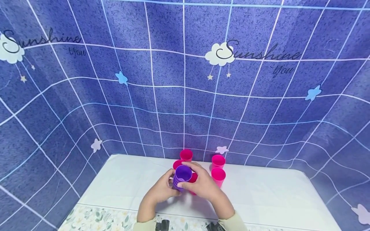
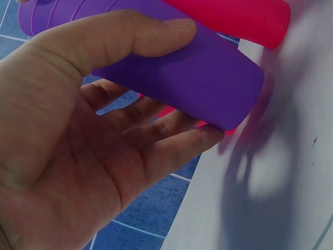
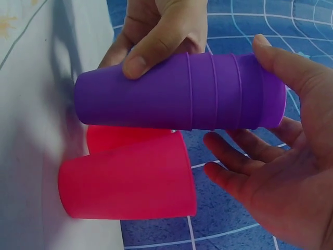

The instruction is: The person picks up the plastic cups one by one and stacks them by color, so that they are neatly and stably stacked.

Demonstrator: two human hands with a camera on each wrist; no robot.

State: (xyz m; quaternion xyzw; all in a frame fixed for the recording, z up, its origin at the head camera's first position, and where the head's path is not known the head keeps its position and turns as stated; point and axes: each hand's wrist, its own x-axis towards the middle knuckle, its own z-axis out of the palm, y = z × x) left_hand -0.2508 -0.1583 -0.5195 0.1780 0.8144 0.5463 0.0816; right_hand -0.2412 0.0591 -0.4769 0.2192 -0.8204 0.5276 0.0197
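A nested stack of purple cups (image 1: 185, 172) is held upright between both hands, close over the white tabletop. My left hand (image 1: 162, 190) grips the lower part of the stack, its thumb across the side of the cup in the left wrist view. Around the rim of the topmost cup, my right hand (image 1: 203, 182) has its thumb on the near side and fingers on the far side. Beside the stack in the right wrist view stands a pink cup (image 3: 127, 177), partly hidden by the right hand in the head view.
Several pink cups stand mouth up around the hands: one at the back (image 1: 186, 155), one partly hidden behind the stack (image 1: 178, 164), and two at the right (image 1: 218, 161). A blue grid-patterned curtain (image 1: 173, 96) rises behind the white table (image 1: 268, 192). Floral cloth (image 1: 95, 218) covers its front.
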